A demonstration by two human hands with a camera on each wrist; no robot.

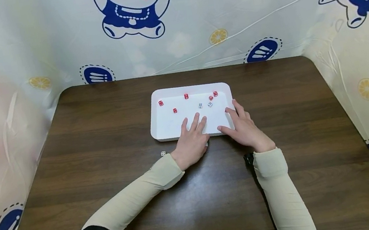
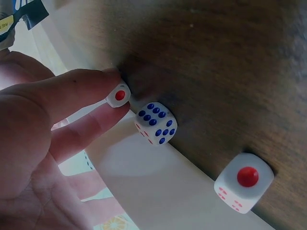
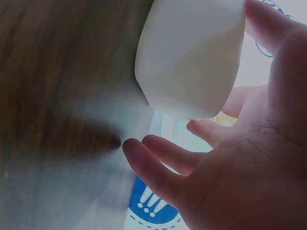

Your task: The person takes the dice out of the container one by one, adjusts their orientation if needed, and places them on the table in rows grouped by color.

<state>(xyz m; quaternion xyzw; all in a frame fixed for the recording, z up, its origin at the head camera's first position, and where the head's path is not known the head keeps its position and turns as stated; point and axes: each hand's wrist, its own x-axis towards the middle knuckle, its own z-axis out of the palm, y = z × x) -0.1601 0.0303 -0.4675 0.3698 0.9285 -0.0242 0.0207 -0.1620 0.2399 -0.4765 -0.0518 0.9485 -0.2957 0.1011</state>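
Note:
My left hand [image 1: 190,146] reaches over the front edge of a white tray [image 1: 168,127]. Between its thumb and a finger it pinches a small white die [image 2: 120,95], whose face shows one red dot. Close by in the left wrist view are a white die with blue dots [image 2: 156,123] and another with a red dot [image 2: 247,179], both by the tray's outer wall. My right hand [image 1: 245,127] lies at the tray's right front corner, fingers extended and spread, fingertips over the rim. Its lower fingers [image 3: 148,158] hang loose beside the tray wall in the right wrist view.
Inside the tray lie several red dice [image 1: 186,96] and two white dice [image 1: 200,106]. One white die [image 1: 163,153] rests on the brown table [image 1: 110,142], just left of my left wrist. A printed curtain [image 1: 191,18] surrounds the table's back and sides.

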